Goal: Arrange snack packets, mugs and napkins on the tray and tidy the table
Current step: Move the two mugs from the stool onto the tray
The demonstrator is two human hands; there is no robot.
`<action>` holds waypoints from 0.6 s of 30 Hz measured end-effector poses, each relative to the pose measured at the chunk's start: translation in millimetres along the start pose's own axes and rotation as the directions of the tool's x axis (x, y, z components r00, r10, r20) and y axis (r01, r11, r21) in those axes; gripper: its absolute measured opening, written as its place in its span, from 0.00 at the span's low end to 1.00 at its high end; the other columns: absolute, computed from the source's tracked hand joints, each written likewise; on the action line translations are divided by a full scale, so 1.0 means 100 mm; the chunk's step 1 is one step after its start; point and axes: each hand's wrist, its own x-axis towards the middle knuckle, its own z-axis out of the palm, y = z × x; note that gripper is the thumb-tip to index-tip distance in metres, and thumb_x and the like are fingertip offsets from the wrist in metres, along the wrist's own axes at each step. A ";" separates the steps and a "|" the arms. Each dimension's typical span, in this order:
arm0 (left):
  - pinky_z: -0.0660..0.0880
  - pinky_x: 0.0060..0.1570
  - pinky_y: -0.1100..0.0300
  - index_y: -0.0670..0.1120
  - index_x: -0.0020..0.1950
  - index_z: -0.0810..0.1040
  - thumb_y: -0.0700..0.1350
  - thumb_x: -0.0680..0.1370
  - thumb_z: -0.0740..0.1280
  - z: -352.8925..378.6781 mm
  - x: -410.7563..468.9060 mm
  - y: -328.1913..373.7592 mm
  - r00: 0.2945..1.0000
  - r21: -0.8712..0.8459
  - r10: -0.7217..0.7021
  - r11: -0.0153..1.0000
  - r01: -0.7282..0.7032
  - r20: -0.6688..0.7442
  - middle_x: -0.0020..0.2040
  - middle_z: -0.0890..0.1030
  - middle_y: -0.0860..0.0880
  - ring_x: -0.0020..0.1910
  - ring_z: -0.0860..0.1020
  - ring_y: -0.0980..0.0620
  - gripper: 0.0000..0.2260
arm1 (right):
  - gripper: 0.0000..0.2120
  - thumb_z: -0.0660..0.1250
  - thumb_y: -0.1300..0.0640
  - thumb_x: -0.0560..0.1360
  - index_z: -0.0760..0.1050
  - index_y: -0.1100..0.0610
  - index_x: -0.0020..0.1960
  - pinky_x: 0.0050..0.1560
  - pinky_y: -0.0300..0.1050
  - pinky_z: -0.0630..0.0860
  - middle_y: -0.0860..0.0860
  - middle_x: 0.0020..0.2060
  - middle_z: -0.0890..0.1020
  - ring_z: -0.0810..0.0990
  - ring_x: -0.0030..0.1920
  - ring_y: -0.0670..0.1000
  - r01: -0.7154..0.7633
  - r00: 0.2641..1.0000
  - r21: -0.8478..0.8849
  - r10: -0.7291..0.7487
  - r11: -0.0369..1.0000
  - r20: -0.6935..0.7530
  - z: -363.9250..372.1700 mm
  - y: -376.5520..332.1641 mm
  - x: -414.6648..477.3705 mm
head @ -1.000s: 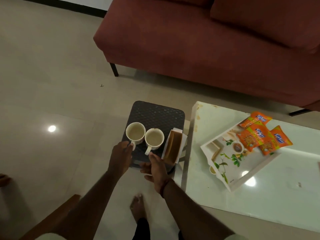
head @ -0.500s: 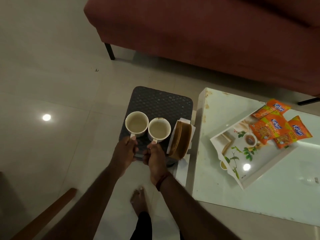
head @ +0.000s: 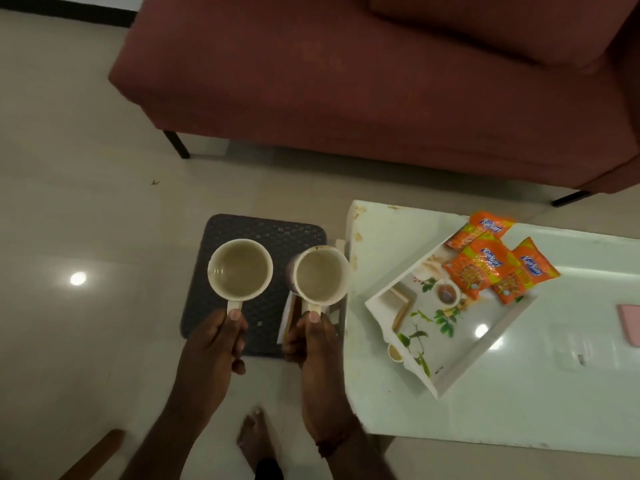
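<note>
Left hand: your left hand (head: pixel 216 341) is wrapped tight round the handle of the left mug (head: pixel 240 269), thumb pressed on top, mug upright and held over the dark mat.
Dark mat: the dark mat (head: pixel 266 233) lies on the pale floor, just left of the table, with both mugs above its near half.
Right hand: your right hand (head: pixel 311 341) is clamped on the handle of the right mug (head: pixel 322 275), thumb on top too; that mug sits level beside the other, close to the table's left edge.
Napkin holder: under your right hand there's a napkin holder (head: pixel 289 317), mostly hidden, so you can't tell what's in it.
Table: the white table (head: pixel 519 410) is on the right, glossy, with a chipped far-left corner.
Tray: the tray (head: pixel 446 386) rests at an angle on the table, its floral base mostly bare.
Snack packets: three orange snack packets (head: pixel 485 268) overlap on the tray's far corner, one sticking past the rim.
Pink item: a pink item (head: pixel 628 323) lies at the right edge of the table, cut off by the frame.
Sofa: the red sofa (head: pixel 346 81) fills the far side.
</note>
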 end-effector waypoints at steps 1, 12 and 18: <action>0.69 0.23 0.64 0.41 0.41 0.75 0.47 0.82 0.58 0.18 -0.02 0.06 1.000 -0.012 0.000 1.000 0.000 0.025 0.27 0.70 0.49 0.25 0.67 0.57 0.15 | 0.16 0.55 0.53 0.84 0.73 0.54 0.39 0.38 0.44 0.71 0.53 0.32 0.76 0.74 0.35 0.50 0.015 1.000 0.012 -0.015 1.000 -0.024 -0.18 -0.07 0.04; 0.62 0.22 0.65 0.39 0.41 0.73 0.49 0.82 0.60 2.38 0.20 -0.13 0.939 0.134 -0.067 0.991 0.022 0.337 0.27 0.71 0.49 0.24 0.66 0.58 0.16 | 0.17 0.55 0.52 0.84 0.70 0.58 0.39 0.38 0.45 0.70 0.52 0.33 0.74 0.69 0.35 0.51 -0.090 0.942 0.037 0.097 0.995 -0.321 -2.38 -0.21 0.59; 0.62 0.24 0.64 0.45 0.37 0.71 0.48 0.83 0.58 3.21 0.51 -0.41 0.864 0.256 -0.136 0.967 0.009 0.485 0.28 0.69 0.50 0.26 0.65 0.57 0.16 | 0.16 0.56 0.52 0.83 0.70 0.58 0.39 0.39 0.45 0.70 0.52 0.32 0.74 0.69 0.33 0.49 -0.215 0.881 0.221 0.287 0.951 -0.376 -2.94 0.02 0.88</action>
